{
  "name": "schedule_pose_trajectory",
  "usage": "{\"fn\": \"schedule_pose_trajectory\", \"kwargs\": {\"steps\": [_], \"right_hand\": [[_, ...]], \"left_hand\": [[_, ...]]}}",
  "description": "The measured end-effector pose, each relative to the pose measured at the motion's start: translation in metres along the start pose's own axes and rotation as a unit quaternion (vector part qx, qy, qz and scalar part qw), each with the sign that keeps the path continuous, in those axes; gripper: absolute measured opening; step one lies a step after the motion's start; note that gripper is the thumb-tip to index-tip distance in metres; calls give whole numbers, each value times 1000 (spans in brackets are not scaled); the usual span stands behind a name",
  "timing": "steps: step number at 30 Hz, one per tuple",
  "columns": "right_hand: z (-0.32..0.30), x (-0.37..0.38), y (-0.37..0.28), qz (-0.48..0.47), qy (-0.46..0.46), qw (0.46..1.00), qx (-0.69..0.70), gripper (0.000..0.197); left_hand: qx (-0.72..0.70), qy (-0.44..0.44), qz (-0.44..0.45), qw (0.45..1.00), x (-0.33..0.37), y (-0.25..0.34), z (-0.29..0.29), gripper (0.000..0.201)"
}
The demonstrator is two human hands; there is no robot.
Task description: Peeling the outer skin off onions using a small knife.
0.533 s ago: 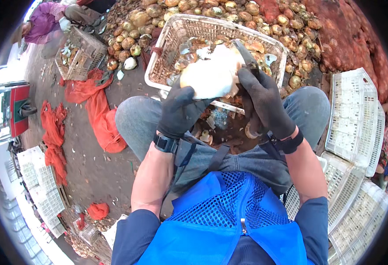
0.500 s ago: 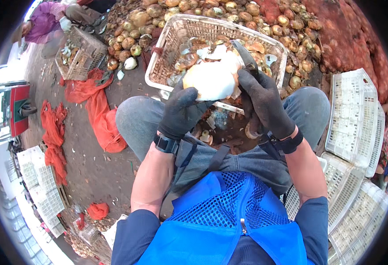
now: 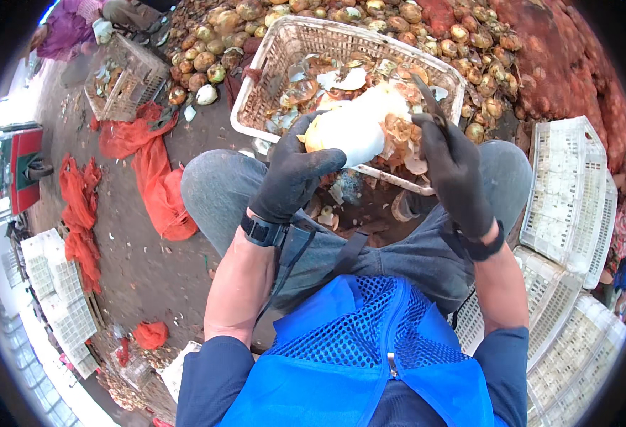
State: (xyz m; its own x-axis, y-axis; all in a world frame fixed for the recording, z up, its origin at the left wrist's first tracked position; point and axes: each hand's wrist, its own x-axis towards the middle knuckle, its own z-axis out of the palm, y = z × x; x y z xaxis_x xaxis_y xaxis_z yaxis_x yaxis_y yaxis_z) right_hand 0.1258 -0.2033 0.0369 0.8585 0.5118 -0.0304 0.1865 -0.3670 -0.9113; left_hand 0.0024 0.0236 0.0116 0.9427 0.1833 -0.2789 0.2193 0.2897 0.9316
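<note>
Around the onion (image 3: 352, 139), curled left hand (image 3: 289, 174)

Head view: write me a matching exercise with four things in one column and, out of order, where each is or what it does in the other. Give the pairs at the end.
Things
1. left hand
2. red netting
3. right hand
4. white basket

Places and states
A. grips a bladed tool
B. directly in front of the person, with onion skins in it
C. supports a pale onion
D. lies on the ground to the left of the left knee

Pairs: 1-C, 2-D, 3-A, 4-B
</note>
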Motion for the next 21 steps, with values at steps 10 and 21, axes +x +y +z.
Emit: {"fn": "schedule_pose_trajectory", "kwargs": {"steps": [10, 21], "right_hand": [[-7, -20, -17, -171, -92, 956, -221, 16], [-3, -14, -11, -197, -94, 944, -248, 21]], "left_hand": [[24, 34, 84, 996, 0, 2, 4, 92], [120, 50, 124, 984, 1, -7, -3, 90]]}}
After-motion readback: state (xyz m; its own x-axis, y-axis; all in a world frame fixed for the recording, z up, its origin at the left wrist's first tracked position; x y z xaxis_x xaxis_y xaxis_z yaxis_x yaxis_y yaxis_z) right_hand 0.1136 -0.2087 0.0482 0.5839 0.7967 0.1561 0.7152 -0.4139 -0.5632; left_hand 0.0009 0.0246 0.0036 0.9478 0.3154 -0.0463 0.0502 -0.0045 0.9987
